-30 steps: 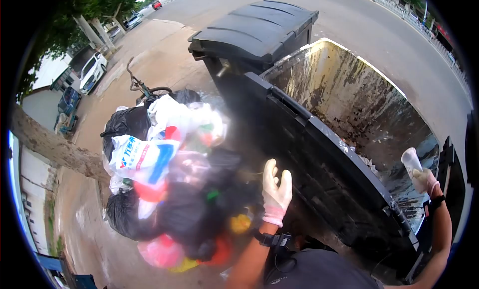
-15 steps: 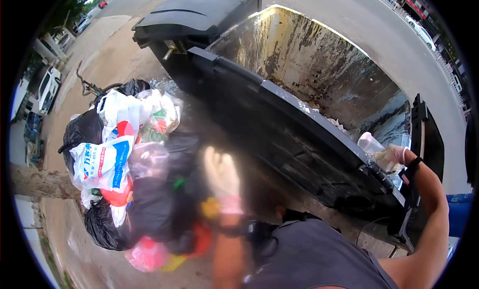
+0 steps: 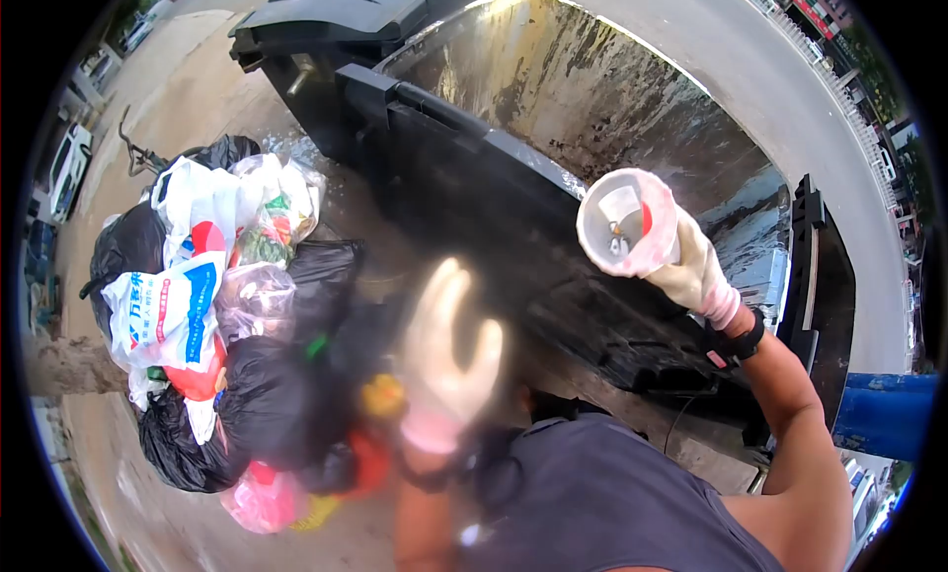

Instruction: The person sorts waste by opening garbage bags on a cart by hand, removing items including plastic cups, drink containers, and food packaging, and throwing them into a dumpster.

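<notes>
My right hand (image 3: 694, 268), in a whitish glove with a pink cuff, grips a white plastic cup (image 3: 595, 219) by its side. The cup is tilted with its mouth toward me; a red patch and some small bits show inside. It is above the near edge of the open black garbage bin (image 3: 563, 88). My left hand (image 3: 449, 355), in a matching glove, is raised in front of my body with fingers extended and thumb apart, holding nothing. Left of it lies a pile of filled garbage bags, among them a black bag (image 3: 262, 399) and a white printed bag (image 3: 168, 310).
A second bin with a closed lid (image 3: 326, 14) stands beyond the open one. A blue cylindrical object (image 3: 889, 414) is at the far right. Several parked cars, including a white car (image 3: 69, 172), line the left side. The road (image 3: 691, 29) runs behind the bins.
My right hand has lifted the white cup up out of the bin and leftward toward me. My left hand's thumb has spread away from its fingers. The view has shifted slightly.
</notes>
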Motion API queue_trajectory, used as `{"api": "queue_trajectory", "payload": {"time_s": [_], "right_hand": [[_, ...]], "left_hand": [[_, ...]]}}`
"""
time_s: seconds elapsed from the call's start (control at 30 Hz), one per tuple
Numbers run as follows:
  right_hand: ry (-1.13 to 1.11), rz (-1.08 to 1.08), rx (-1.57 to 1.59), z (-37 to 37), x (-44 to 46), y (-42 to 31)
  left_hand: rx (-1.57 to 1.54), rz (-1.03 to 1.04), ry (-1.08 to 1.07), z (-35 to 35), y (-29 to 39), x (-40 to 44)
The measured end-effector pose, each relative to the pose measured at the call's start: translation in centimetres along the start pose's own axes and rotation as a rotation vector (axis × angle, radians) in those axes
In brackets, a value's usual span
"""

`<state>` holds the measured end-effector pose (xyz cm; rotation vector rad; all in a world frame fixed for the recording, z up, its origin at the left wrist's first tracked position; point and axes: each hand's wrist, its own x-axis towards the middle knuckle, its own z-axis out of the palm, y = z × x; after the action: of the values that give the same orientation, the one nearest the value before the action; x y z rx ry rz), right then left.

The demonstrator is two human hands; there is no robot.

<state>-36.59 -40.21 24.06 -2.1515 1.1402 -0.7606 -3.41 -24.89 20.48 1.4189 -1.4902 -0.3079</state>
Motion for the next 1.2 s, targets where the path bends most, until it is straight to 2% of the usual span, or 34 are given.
{"api": "queue_trajectory", "payload": {"time_s": [0.03, 0.1, 0.13, 0.2, 0.23, 0.33, 0.43, 0.47, 0.63, 0.7, 0.77, 0.8, 0.83, 0.97, 1.03, 1.07, 1.17, 1.2], "right_hand": [[-0.040, -0.020, 0.190, 2.1, 0.3, -0.3], [-0.086, -0.176, -0.010, 3.9, 0.2, -2.3], [-0.129, -0.120, 0.097, 5.2, 0.0, -2.7], [-0.164, -0.163, 0.151, 7.7, -0.2, -2.5], [-0.168, -0.121, 0.223, 8.8, -0.6, -2.8], [-0.362, -0.108, 0.445, 10.4, -1.1, -3.5], [-0.427, -0.187, 0.433, 13.9, -0.5, -6.1], [-0.526, -0.166, 0.411, 13.8, 0.1, -8.3], [-0.696, -0.401, 0.293, 22.4, -1.5, -5.5], [-0.802, -0.493, 0.155, 24.6, -1.7, -5.5], [-0.914, -0.441, 0.120, 26.2, -1.2, -4.8], [-0.890, -0.370, 0.069, 27.4, -1.4, -4.2], [-0.778, -0.349, 0.058, 28.4, -1.4, -4.0], [-0.604, -0.271, -0.030, 32.8, -0.1, -3.2], [-0.574, -0.069, -0.152, 34.4, 0.9, -5.4], [-0.498, -0.165, -0.240, 36.0, 1.2, -4.7], [-0.488, -0.267, -0.446, 40.0, 1.9, -3.3], [-0.571, -0.219, -0.484, 40.5, 2.8, -3.2]], "left_hand": [[0.061, 0.094, 0.000, -0.5, 0.7, 0.1], [0.061, 0.160, -0.043, -1.6, 1.8, -0.2], [0.036, 0.172, -0.045, -2.1, 2.1, -0.5], [0.023, 0.207, -0.037, -2.9, 2.4, -1.3], [0.022, 0.197, 0.023, -2.8, 2.2, -2.0], [0.093, 0.258, 0.014, -4.4, 3.0, -2.6], [0.040, 0.335, 0.065, -5.5, 2.8, -3.4], [0.048, 0.325, 0.053, -5.5, 2.2, -4.2], [0.170, 0.084, -0.006, -8.7, -0.1, -10.9], [0.328, -0.120, -0.054, -10.1, -0.7, -15.6], [0.415, -0.330, -0.048, -11.5, -0.5, -21.0], [0.501, -0.418, -0.060, -12.1, -0.1, -23.7], [0.470, -0.523, -0.055, -12.7, 0.0, -26.7], [0.554, -0.858, -0.040, -13.0, 1.4, -38.3], [0.653, -1.065, -0.037, -12.2, 0.8, -42.9], [0.701, -1.166, -0.034, -12.0, 0.6, -43.9], [0.819, -1.186, -0.005, -11.4, 0.4, -42.6], [0.800, -1.094, -0.001, -11.3, -0.5, -41.8]]}}
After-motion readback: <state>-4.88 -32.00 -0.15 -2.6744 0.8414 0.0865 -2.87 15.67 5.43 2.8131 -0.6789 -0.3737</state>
